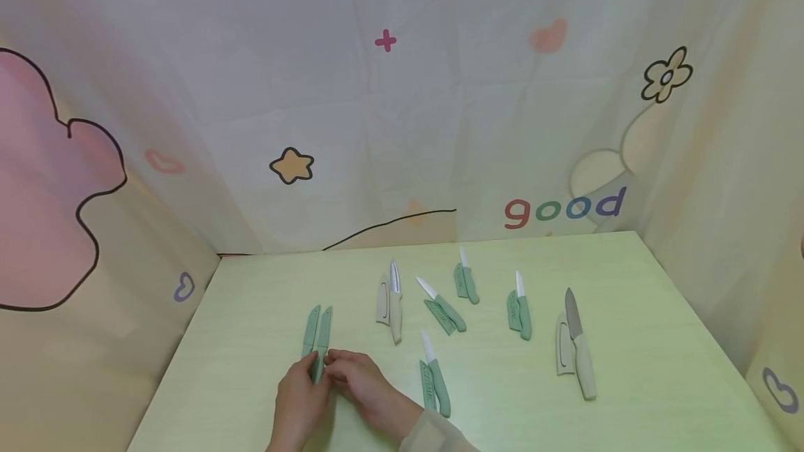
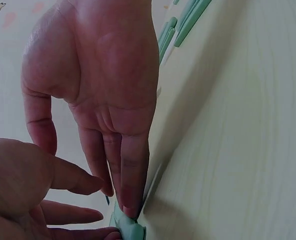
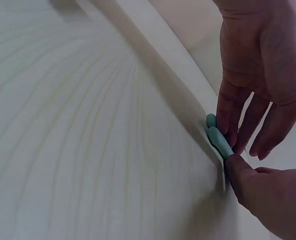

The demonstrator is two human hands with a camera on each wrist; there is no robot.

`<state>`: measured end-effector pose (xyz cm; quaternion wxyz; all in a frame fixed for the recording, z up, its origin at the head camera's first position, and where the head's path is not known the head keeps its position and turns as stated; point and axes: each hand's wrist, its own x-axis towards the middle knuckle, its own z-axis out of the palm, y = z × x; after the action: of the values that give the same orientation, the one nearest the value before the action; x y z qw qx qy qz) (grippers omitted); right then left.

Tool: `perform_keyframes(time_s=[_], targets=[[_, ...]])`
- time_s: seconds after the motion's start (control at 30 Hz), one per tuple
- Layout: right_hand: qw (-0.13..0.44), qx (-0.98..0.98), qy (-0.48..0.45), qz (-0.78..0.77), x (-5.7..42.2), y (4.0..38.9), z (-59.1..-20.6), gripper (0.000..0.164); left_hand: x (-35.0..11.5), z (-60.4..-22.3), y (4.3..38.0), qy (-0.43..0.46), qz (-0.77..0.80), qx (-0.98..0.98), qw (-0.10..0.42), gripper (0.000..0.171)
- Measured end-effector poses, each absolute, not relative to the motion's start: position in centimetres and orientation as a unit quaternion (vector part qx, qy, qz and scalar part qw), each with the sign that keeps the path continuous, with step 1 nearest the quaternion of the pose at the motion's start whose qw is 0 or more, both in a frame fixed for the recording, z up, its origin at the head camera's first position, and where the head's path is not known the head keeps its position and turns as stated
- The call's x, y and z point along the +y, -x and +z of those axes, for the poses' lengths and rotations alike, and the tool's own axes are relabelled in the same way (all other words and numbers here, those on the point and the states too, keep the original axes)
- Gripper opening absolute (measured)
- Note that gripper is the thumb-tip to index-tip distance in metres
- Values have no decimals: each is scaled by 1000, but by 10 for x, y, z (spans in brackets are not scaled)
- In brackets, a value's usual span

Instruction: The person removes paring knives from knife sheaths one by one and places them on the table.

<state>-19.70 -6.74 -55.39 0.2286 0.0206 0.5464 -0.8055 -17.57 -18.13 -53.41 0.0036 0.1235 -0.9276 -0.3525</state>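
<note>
Two green knives in their green sheaths lie side by side at the table's left: the left knife (image 1: 311, 326) and the right knife (image 1: 324, 326). My left hand (image 1: 300, 393) reaches their handles from the near left, fingertips touching. From the other side my right hand (image 1: 367, 386) rests straight fingertips against the handles, its thumb standing apart in the left wrist view. The right wrist view shows the two rounded handle ends (image 3: 218, 140) between the hands. My fingers cover most of both handles.
Several unsheathed knives lie to the right beside their sheaths. Nearest is a green-handled knife (image 1: 440, 389). Others include a cream-handled knife (image 1: 395, 309), a large cream-handled knife (image 1: 583, 361) and a green-handled knife (image 1: 524, 316). A patterned curtain (image 1: 408, 124) borders the table (image 1: 490, 382).
</note>
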Motion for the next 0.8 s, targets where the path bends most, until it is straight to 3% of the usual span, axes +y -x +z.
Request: perform_keyframes(time_s=[0.23, 0.8], targets=[[222, 554, -12, -802, -64, 197, -552, 51, -178, -534, 180, -124, -346, -930, 5, 48], [233, 542, -26, -807, -57, 199, -554, 53, -177, -541, 185, -158, -358, -918, 67, 40]])
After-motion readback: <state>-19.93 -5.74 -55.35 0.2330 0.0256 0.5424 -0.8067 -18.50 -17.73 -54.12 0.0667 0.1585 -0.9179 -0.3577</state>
